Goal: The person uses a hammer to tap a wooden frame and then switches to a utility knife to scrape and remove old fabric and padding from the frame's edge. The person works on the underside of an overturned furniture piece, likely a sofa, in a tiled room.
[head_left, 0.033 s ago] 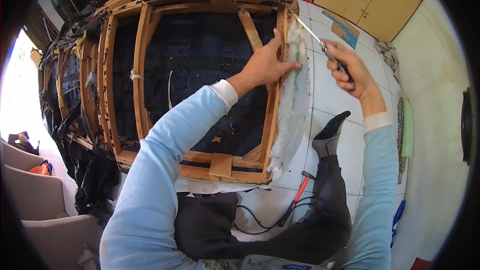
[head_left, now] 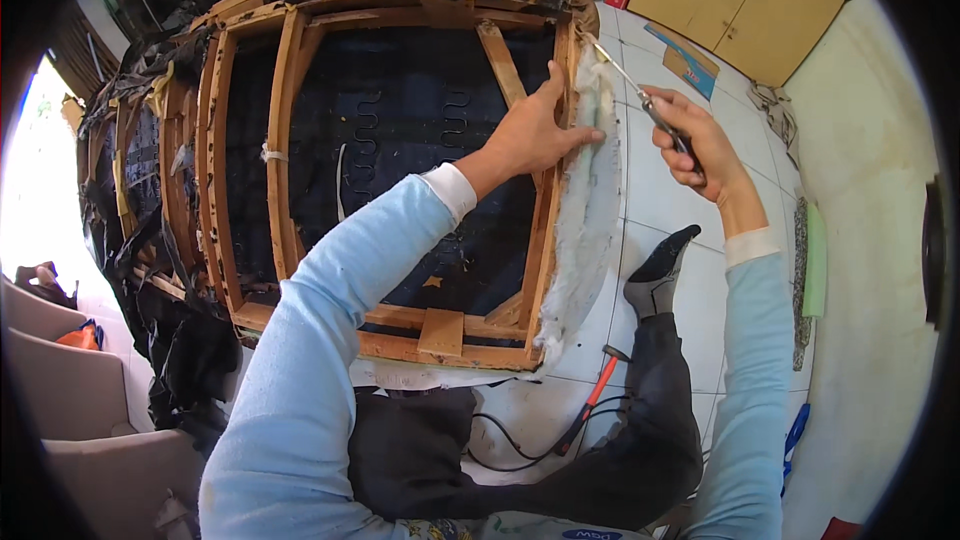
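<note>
A furniture frame [head_left: 284,140] of bare wood, lying in front of me, has dark fabric and wavy metal springs inside it. White padding [head_left: 583,230] runs down its right side rail. My left hand [head_left: 532,128] rests on that rail, thumb and forefinger spread apart, with the thumb across the padding; its other fingers are partly hidden. In my right hand [head_left: 700,145], to the right of the frame, is a screwdriver [head_left: 650,105] with a dark handle. The slim shaft points up and left, its tip at the padding's upper end near the frame's corner.
A hammer [head_left: 597,395] with a red and black handle lies on the tiles by my leg, beside a black cable [head_left: 497,460]. Torn black fabric [head_left: 190,360] hangs at the left, near beige seats [head_left: 75,380]. A yellow cabinet [head_left: 740,0] and a flattened box [head_left: 688,65] are at the far right.
My right hand and the screwdriver have shifted very slightly left. My left hand stays in place on the rail.
</note>
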Motion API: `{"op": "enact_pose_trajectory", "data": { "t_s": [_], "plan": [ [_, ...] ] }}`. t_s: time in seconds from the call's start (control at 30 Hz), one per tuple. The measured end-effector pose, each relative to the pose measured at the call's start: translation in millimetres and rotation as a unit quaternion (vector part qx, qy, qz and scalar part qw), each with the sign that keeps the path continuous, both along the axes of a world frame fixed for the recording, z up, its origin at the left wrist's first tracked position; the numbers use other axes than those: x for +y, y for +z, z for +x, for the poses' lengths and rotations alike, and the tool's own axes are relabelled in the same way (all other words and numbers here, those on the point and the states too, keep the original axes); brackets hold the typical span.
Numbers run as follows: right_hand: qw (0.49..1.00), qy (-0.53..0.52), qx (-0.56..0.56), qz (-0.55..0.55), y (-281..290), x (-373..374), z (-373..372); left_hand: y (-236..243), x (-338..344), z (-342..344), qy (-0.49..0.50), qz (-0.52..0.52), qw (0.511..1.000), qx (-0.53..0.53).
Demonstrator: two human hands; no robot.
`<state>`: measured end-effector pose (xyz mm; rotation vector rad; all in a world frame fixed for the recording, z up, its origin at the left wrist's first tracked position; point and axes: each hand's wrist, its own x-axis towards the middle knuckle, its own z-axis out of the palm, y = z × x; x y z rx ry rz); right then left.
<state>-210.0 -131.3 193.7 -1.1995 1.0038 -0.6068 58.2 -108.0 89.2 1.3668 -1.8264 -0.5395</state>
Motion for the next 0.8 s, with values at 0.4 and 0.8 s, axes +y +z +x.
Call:
{"op": "enact_pose_trajectory", "data": {
  "t_s": [0.4,0.8],
  "plan": [
    [0.891,-0.025,0.230,-0.391,-28.6,-43.8,-7.5,-2.7,1.7,-5.2,-0.001,-0.011,1.000,0.017],
    [0.849,-0.075,-0.523,0.014,109.2,-29.2,137.4,8.7,1.5,-2.5,-0.004,-0.011,1.000,0.016]
  ]
}}
